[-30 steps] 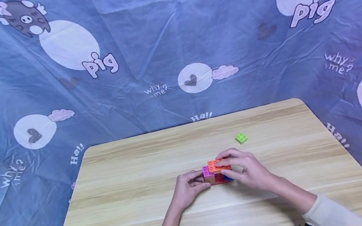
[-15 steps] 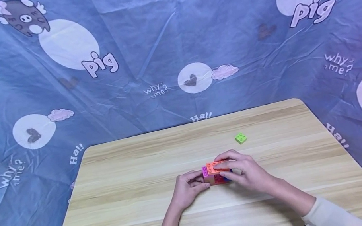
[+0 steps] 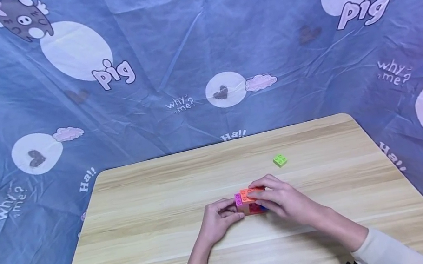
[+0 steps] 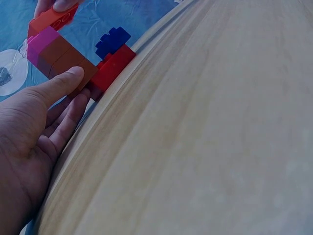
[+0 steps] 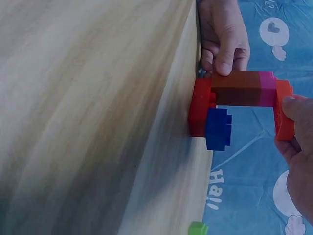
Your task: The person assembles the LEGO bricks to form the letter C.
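A red toy brick point(image 4: 115, 63) lies on the table, with a blue brick point(image 5: 217, 129) on one end. At its other end rises a stack of brown bricks point(image 5: 237, 88) topped by a pink brick point(image 5: 267, 88). My left hand point(image 3: 216, 223) grips this stack low down, thumb on the brown side. My right hand point(image 3: 289, 198) pinches an orange brick point(image 5: 284, 110) from above. One end of that orange brick sits over the pink one, apparently touching; its other end overhangs above the blue brick. Whether the studs are fully joined I cannot tell.
A lime green brick point(image 3: 280, 160) lies behind my right hand on the wooden table point(image 3: 155, 198). A blue patterned cloth point(image 3: 164, 55) hangs behind the table and along its sides.
The orange brick in my right hand has shifted slightly left over the pink brick. My left hand keeps its grip on the stack. The head view has drifted a little.
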`<state>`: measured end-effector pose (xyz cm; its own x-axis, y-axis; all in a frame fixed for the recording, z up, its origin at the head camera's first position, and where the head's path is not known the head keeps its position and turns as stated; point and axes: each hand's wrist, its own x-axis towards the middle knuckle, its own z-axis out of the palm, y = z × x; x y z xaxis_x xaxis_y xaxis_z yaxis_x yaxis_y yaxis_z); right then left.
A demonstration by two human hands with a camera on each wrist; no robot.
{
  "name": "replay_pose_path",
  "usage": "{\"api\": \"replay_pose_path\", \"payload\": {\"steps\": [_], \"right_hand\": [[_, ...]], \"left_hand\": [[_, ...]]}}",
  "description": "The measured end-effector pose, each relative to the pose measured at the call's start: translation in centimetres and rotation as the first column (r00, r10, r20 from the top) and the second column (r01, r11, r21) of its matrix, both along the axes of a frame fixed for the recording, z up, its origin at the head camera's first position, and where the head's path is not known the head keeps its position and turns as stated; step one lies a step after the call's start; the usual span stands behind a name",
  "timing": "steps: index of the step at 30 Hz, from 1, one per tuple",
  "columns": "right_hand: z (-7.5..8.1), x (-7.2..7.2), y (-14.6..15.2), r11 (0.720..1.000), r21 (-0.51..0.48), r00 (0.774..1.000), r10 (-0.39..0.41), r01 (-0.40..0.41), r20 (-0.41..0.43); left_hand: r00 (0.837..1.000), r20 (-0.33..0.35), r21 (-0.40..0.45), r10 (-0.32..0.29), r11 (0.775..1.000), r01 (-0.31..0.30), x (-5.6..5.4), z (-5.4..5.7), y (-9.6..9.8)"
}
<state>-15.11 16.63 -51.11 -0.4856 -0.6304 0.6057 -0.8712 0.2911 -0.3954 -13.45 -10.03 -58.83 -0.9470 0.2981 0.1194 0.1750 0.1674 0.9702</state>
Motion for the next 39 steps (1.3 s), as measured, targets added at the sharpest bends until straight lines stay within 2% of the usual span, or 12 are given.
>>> {"api": "replay_pose_path", "payload": {"steps": [8, 16, 20, 24, 28, 31, 35, 37, 39], "right_hand": [[0.5, 0.2, -0.3, 0.996, 0.082, 0.999, -0.024, 0.027, -0.040], [0.4, -0.2, -0.4, 0.997, 0.065, 0.999, -0.035, 0.035, -0.004], [0.4, -0.5, -0.7, 0.997, 0.062, 0.999, -0.040, 0.040, -0.007], [0.3, -0.6, -1.0, 0.997, 0.061, 0.999, -0.046, 0.046, -0.008], [0.2, -0.5, -1.1, 0.996, 0.060, 0.997, -0.071, 0.070, 0.012], [0.0, -0.4, -1.0, 0.994, 0.051, 0.994, -0.097, 0.094, 0.051], [0.1, -0.4, -0.5, 0.988, 0.009, 0.976, -0.154, 0.154, 0.151], [0.0, -1.1, 0.2, 0.977, -0.036, 0.954, -0.198, 0.211, 0.224], [-0.5, -2.5, 1.3, 0.954, -0.095, 0.925, -0.247, 0.285, 0.290]], "left_hand": [[1.000, 0.001, -0.001, 0.004, 1.000, -0.004, -0.2, 0.3, -0.3], [1.000, 0.000, -0.006, 0.012, 1.000, -0.012, -0.4, 0.1, -0.4], [1.000, -0.020, -0.050, 0.004, 0.999, -0.005, -0.5, 0.4, -0.6], [0.994, -0.110, -0.117, 0.009, 0.993, -0.021, -0.6, 1.2, -0.8], [0.976, -0.217, -0.054, 0.028, 0.998, -0.041, -0.9, 2.3, -0.5], [0.973, -0.232, -0.006, 0.011, 1.000, -0.012, -0.9, 2.8, 0.1], [0.970, -0.242, -0.037, 0.002, 0.999, -0.011, -0.8, 3.0, 1.0], [0.969, -0.246, -0.044, 0.006, 0.999, -0.017, -0.9, 3.1, 1.3], [0.972, -0.236, -0.041, 0.013, 0.999, -0.024, -0.9, 3.2, 1.6]]}}
